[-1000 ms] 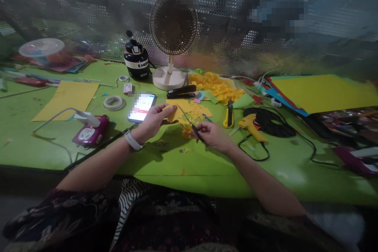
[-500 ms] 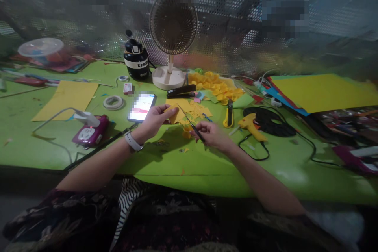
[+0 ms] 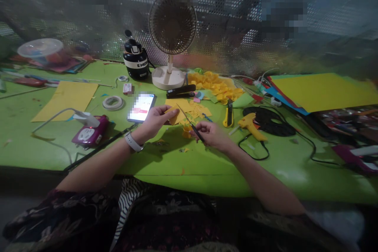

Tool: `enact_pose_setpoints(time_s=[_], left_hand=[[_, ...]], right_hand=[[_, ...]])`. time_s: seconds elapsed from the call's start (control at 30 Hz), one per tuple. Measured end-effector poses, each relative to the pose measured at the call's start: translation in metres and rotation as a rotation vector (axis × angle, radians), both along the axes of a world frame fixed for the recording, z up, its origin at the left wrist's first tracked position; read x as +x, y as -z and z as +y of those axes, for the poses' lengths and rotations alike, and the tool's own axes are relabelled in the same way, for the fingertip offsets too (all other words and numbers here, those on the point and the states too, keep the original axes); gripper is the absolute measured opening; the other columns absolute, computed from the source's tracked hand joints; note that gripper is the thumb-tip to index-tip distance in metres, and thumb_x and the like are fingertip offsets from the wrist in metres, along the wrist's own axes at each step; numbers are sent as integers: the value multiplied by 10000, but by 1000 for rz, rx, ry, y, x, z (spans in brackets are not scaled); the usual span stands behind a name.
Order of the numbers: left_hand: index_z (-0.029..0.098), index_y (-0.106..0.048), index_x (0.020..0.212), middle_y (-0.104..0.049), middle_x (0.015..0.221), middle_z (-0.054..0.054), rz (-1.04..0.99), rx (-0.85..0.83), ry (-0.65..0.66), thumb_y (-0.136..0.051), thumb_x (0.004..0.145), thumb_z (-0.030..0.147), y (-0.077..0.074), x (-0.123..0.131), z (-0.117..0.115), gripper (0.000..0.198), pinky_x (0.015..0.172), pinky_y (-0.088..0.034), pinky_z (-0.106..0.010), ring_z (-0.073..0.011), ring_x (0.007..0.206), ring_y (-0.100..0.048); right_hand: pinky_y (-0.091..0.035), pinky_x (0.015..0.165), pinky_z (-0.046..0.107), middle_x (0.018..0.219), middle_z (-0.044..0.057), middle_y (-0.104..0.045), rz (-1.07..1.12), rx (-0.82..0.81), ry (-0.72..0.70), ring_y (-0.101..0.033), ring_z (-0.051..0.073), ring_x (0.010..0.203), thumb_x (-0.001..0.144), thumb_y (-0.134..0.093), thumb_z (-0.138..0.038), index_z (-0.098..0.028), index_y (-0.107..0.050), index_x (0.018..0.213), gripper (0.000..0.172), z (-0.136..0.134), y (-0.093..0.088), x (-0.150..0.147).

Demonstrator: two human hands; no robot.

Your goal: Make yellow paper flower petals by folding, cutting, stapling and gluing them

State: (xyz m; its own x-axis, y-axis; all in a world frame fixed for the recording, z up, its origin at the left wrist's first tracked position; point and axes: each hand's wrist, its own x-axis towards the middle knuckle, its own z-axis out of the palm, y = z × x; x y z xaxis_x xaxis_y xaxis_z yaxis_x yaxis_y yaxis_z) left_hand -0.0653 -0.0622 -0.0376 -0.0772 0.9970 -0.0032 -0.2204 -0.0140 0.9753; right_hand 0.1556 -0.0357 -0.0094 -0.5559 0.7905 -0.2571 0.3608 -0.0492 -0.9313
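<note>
— How are the hands engaged?
— The right hand grips dark-handled scissors; the left hand, apart from it, pinches a yellow paper piece near the blades.
— Where is the piece?
— Above the green table, left of the scissors.
— And beyond?
— Yellow scraps, then a black stapler, and farthest, a fan beside a dark bottle.

Passage: worktop, below centre of frame. Obstacles: scissors, centre; fan, upper centre; glue gun, centre right.
</note>
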Motion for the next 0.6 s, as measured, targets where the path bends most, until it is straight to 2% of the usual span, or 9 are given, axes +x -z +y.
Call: enact_pose_setpoints(time_s=[0.1,0.37,0.6], left_hand=[[142,-717,785,-626,710,-6,3,3,-2,-850,681,470,0,0,0,369,568,-452,-213,-80,609,-533],[148,-719,787,-636,725,-7,-3,-3,-3,-857,669,473,1,0,0,372,581,-464,-214,-81,623,-549],[151,-722,792,-646,732,-7,-1,-15,-11,-856,680,449,0,0,0,345,595,-482,-220,-85,634,-560]], right_hand=[[-282,398,196,570,-42,-593,-20,2,-3,-393,47,419,594,-822,-618,-169,-562,754,543,0,0,1],[-283,376,191,546,-49,-587,-21,3,0,-387,42,394,574,-826,-640,-170,-557,747,569,1,4,2],[-314,368,189,542,-50,-595,-29,5,-4,-406,44,388,591,-824,-636,-175,-548,742,558,1,0,2]])
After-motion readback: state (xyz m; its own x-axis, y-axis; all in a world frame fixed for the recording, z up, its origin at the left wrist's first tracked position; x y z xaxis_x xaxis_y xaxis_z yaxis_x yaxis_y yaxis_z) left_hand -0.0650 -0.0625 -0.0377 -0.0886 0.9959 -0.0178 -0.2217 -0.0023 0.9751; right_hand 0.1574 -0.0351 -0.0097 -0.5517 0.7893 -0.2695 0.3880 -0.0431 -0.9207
